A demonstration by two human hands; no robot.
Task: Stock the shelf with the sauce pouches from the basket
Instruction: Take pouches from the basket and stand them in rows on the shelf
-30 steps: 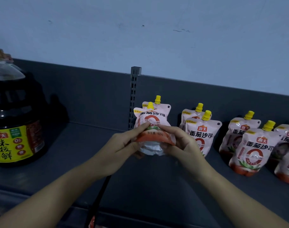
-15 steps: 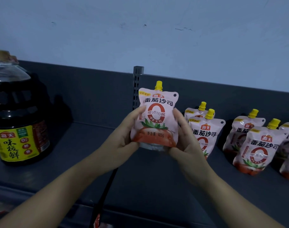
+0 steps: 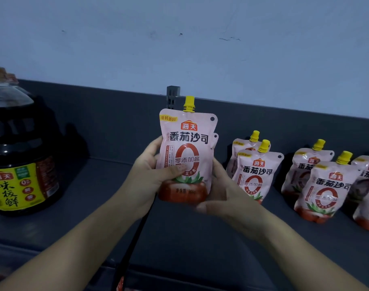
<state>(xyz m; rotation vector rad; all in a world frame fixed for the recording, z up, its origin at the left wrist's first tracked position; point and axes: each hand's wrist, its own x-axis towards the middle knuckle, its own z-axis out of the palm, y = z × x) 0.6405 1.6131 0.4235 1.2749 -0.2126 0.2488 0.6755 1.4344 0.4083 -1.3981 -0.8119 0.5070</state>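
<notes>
I hold a pink tomato sauce pouch (image 3: 187, 148) with a yellow cap upright above the dark grey shelf (image 3: 95, 196). My left hand (image 3: 150, 175) grips its left side, thumb across the front. My right hand (image 3: 223, 192) cups its right side and bottom. The edge of a second pouch (image 3: 215, 140) shows just behind it. Several more pouches stand in rows on the shelf to the right, the nearest (image 3: 255, 173) just beside my right hand. The basket is out of view.
A large dark soy sauce jug (image 3: 19, 156) with a yellow label stands at the shelf's left. A slotted upright post (image 3: 172, 95) rises from the shelf's back panel behind the held pouch. A black strap (image 3: 133, 242) hangs below my left wrist.
The pouch went from lying folded low between my hands to upright and higher. My left thumb has come across its front, and my right hand dropped under its base.
</notes>
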